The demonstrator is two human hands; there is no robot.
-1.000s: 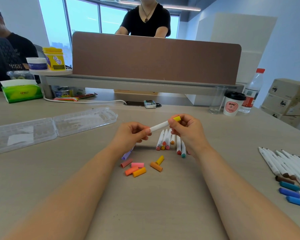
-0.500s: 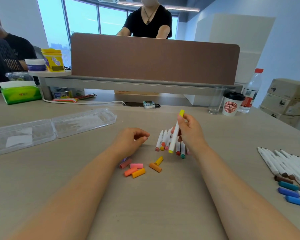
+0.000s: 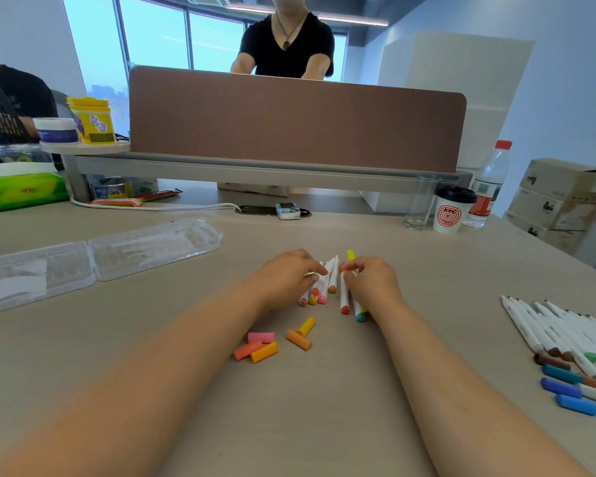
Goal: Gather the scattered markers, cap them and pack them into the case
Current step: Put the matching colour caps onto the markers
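White markers (image 3: 334, 274) lie on desk (image 3: 324, 407) right of clear case (image 3: 100, 256), long axes pointing away, coloured ends near; right hand (image 3: 372, 285) pinches yellow-capped marker (image 3: 351, 254), left hand (image 3: 284, 277) touches barrels, grip unclear.

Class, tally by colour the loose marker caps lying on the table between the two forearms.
Pink cap: 1
Coral cap: 1
Orange caps: 2
Yellow cap: 1
Total: 5
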